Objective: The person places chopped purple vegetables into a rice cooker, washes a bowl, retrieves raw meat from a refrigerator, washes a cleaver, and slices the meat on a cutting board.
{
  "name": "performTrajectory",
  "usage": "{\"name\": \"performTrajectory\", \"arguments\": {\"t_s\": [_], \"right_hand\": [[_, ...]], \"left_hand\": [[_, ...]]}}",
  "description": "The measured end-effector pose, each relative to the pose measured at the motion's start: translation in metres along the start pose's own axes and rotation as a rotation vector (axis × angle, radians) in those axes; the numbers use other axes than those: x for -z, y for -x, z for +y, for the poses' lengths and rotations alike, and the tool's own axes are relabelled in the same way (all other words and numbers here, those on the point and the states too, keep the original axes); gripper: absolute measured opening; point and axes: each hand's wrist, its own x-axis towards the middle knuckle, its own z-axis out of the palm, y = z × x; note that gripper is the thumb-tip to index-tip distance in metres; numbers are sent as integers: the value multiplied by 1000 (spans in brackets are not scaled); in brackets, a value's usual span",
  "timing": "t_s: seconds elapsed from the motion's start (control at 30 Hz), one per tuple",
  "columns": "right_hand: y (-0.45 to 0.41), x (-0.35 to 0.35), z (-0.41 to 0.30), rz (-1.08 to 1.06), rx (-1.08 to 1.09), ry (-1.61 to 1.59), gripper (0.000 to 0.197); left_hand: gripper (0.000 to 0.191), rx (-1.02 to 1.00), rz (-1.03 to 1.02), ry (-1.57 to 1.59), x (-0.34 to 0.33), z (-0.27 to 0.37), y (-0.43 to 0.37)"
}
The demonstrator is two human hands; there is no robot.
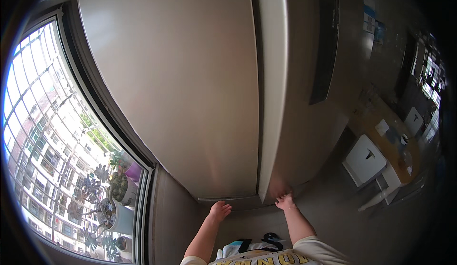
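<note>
A tall metallic refrigerator (178, 86) fills the middle of the view. Its right-hand door (307, 133), with a dark display panel (325, 47), stands forward of the left-hand door. My right hand (285, 201) is at the bottom corner of the right-hand door, fingers spread against or just beside it; exact contact is unclear. Just below the bottom edge of the left-hand door is my left hand (220, 210), fingers apart, holding nothing. A bundle of white, blue and black fabric (253, 245) lies low in front of my shirt.
On the left, a barred window (146, 193) has potted succulents (107, 208) outside its frame. A wooden table (392, 147) with small items stands at the right, with a white chair (366, 159) beside it. Grey floor (332, 222) shows at lower right.
</note>
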Motion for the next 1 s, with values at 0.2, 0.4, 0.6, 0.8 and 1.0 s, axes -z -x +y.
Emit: {"name": "performTrajectory", "arguments": {"t_s": [0.2,0.4,0.6,0.8,1.0], "right_hand": [[124,76,-5,6,114,137,39],[243,152,-34,206,421,291,49],[219,163,-70,354,642,272,67],[155,180,-125,413,633,88,56],[79,235,-141,-24,962,-70,60]], "left_hand": [[30,16,-106,160,-9,-22,-60],[24,138,-253,550,-77,-42,-56],[16,-24,-244,631,-48,-45,-42],[9,-15,-130,478,34,-60,-20],[38,-568,-200,30,101,-83,62]]}}
